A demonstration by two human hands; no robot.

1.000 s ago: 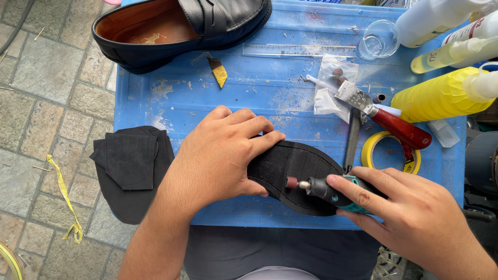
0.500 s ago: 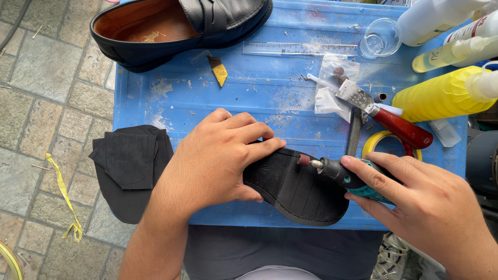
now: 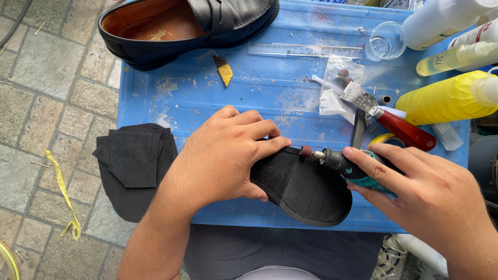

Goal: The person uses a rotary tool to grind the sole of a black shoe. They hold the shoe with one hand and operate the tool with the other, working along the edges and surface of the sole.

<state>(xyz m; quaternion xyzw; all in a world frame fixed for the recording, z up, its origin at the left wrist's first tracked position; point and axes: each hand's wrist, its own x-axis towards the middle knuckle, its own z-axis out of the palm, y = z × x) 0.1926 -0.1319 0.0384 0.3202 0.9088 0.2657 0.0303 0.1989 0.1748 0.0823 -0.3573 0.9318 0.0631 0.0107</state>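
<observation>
My left hand [image 3: 228,155] presses flat the black rubber sole [image 3: 306,189] at the near edge of the blue counter [image 3: 207,93], fingers spread over it. My right hand [image 3: 430,192] has its fingers closed around a small rotary grinder [image 3: 347,165], its tip touching the far edge of the sole.

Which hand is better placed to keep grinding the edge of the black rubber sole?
Right. The right hand grips the teal rotary tool, its bit at the black rubber sole's edge; the left hand pins the sole down.
</observation>
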